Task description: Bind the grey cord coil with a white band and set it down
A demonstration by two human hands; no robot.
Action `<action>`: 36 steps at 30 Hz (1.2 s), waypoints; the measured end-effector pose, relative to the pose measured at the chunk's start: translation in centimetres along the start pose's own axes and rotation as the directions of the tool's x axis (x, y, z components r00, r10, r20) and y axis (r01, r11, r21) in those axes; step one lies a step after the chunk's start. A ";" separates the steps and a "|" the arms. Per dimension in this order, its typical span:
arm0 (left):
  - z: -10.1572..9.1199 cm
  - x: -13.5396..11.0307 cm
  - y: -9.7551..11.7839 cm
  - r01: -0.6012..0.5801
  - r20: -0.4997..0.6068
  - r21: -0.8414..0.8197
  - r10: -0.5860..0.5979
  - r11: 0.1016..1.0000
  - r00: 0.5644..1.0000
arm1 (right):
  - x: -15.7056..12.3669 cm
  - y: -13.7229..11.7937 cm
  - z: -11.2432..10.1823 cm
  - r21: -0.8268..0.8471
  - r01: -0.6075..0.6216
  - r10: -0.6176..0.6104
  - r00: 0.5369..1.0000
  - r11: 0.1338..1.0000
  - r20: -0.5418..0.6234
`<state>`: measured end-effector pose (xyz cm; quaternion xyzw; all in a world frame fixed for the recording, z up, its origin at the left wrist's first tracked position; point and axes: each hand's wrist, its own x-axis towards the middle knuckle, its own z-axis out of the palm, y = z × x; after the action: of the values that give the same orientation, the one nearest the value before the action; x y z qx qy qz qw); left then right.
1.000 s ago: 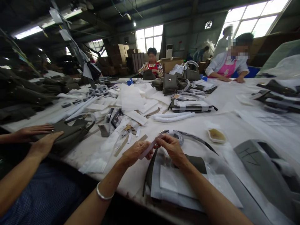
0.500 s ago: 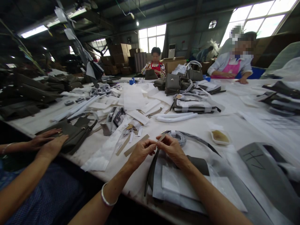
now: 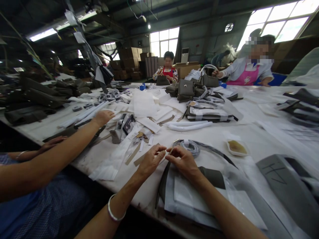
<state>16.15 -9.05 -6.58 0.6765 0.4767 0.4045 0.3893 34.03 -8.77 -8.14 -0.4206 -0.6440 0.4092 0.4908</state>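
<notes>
My left hand (image 3: pixel 150 161) and my right hand (image 3: pixel 182 160) meet over the white table (image 3: pixel 249 136), both pinched on a thin tan strip (image 3: pixel 139 159) that runs down to the left. A silver bangle (image 3: pixel 112 212) rings my left wrist. Under my right forearm lies a dark olive bag piece (image 3: pixel 213 176) with white wrapping paper (image 3: pixel 199 202). A coil of grey cord (image 3: pixel 190 146) sits just beyond my fingers.
A person at my left reaches an arm (image 3: pixel 74 142) across an olive bag (image 3: pixel 74 131). Paper scraps and white strips litter the middle. A small dish of glue (image 3: pixel 236 147) stands right. Finished bags (image 3: pixel 185 89) and two seated workers are at the far side.
My fingers have closed in on the strip's upper end. The neighbour's right arm has lifted off the olive bag and stretched forward across the table.
</notes>
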 end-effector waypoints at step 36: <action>-0.6 -0.7 0.5 0.286 0.063 -0.372 -0.284 0.883 0.957 | -0.5 0.5 0.5 -0.150 0.162 -0.158 0.987 0.975 0.043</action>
<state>15.61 -9.78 -6.00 0.5129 0.4828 0.4247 0.5688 33.68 -9.11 -8.85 -0.3976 -0.7128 0.3239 0.4785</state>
